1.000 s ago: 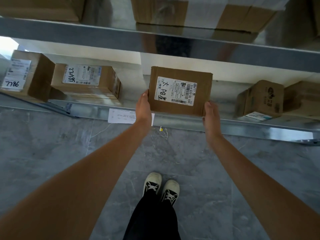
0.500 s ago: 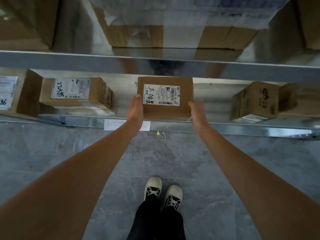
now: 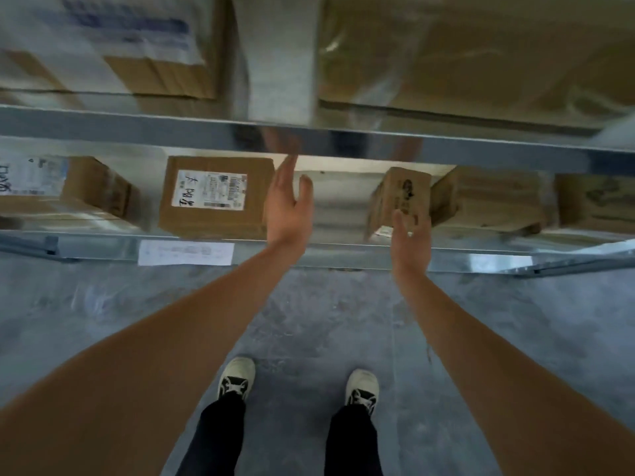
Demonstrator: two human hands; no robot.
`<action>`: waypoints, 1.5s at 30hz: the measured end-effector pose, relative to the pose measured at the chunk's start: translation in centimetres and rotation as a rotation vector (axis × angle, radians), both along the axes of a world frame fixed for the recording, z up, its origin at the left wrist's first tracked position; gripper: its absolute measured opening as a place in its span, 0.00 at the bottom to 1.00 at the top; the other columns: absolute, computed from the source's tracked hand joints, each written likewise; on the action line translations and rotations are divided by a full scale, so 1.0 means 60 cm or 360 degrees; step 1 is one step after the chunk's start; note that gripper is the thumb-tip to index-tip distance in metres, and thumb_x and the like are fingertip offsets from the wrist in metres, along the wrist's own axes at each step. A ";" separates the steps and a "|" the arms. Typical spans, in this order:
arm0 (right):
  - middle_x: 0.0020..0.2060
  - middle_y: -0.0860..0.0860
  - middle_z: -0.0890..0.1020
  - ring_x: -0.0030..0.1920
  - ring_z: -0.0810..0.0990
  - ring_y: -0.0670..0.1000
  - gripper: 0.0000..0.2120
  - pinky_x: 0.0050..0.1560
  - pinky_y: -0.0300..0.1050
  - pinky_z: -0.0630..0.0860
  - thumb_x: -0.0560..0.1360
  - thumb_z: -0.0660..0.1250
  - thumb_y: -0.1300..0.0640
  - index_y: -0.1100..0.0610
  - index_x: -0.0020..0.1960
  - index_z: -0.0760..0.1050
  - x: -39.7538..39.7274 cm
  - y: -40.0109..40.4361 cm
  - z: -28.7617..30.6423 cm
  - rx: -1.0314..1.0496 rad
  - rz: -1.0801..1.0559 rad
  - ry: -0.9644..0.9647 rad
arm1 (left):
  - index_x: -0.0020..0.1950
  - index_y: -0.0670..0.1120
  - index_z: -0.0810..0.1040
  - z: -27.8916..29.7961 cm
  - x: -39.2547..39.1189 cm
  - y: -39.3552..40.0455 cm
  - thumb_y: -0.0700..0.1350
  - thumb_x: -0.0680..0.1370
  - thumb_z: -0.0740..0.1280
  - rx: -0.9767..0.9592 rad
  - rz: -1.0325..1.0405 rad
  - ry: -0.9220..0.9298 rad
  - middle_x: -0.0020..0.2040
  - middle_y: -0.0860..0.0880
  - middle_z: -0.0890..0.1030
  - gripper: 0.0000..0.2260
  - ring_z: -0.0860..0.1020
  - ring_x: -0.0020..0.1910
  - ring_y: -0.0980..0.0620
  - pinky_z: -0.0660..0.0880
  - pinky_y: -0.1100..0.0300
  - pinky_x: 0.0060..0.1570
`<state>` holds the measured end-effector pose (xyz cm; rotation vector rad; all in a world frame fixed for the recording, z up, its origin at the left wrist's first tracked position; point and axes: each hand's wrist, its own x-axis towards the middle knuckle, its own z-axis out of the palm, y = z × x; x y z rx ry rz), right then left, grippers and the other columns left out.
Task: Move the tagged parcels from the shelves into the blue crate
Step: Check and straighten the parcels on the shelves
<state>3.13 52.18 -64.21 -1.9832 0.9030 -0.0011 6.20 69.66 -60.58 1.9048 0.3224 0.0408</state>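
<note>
Hands: our left hand and right hand empty, fingers spread. Labelled parcel on lower shelf, beside left hand. Step: reaching. Next, we judge: grip small box.

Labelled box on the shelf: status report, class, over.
Both hands, left hand and right hand, open, holding nothing. Labelled box sits on shelf. Small box just beyond right hand.

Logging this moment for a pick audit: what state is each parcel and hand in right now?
Labelled parcel: on the lower shelf, released, label up.
Left hand: open, beside that parcel, holding nothing.
Right hand: open, before the small printed box, not gripping.
Small printed box: on the shelf, tilted.
Left-edge parcel: on the shelf, untouched.
</note>
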 end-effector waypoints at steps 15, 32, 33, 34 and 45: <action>0.70 0.55 0.71 0.67 0.71 0.53 0.23 0.65 0.45 0.65 0.84 0.52 0.48 0.60 0.74 0.66 0.032 -0.189 -0.089 0.0660 0.0159 0.0181 | 0.79 0.44 0.48 -0.094 0.003 -0.252 0.53 0.85 0.43 -0.0913 -0.0111 0.0908 0.80 0.48 0.49 0.25 0.49 0.78 0.50 0.48 0.55 0.75; 0.47 0.51 0.80 0.48 0.79 0.48 0.16 0.56 0.43 0.74 0.83 0.54 0.44 0.54 0.56 0.74 0.001 -0.178 -0.065 0.0961 0.0129 0.0200 | 0.70 0.44 0.71 -0.094 -0.023 -0.243 0.50 0.85 0.42 -0.0776 -0.0163 0.0762 0.52 0.49 0.77 0.24 0.75 0.46 0.58 0.68 0.70 0.55; 0.47 0.52 0.81 0.48 0.79 0.49 0.17 0.52 0.41 0.76 0.83 0.55 0.44 0.55 0.55 0.74 -0.002 -0.179 -0.052 0.0952 0.0119 0.0196 | 0.70 0.44 0.72 -0.082 -0.026 -0.238 0.51 0.85 0.43 -0.0812 -0.0159 0.0766 0.55 0.47 0.78 0.24 0.74 0.52 0.55 0.63 0.62 0.63; 0.46 0.52 0.81 0.46 0.80 0.48 0.17 0.48 0.39 0.77 0.83 0.55 0.45 0.56 0.54 0.75 -0.004 -0.178 -0.041 0.0922 0.0128 0.0190 | 0.70 0.44 0.72 -0.071 -0.029 -0.233 0.51 0.85 0.43 -0.0817 -0.0165 0.0779 0.59 0.45 0.78 0.24 0.73 0.56 0.52 0.60 0.57 0.65; 0.49 0.56 0.84 0.49 0.84 0.54 0.19 0.50 0.48 0.83 0.80 0.62 0.44 0.60 0.56 0.78 -0.028 -0.161 0.005 0.0958 0.0158 0.0194 | 0.71 0.50 0.71 -0.037 -0.049 -0.218 0.51 0.85 0.44 -0.0719 -0.0128 0.0866 0.54 0.50 0.75 0.22 0.64 0.60 0.56 0.51 0.50 0.72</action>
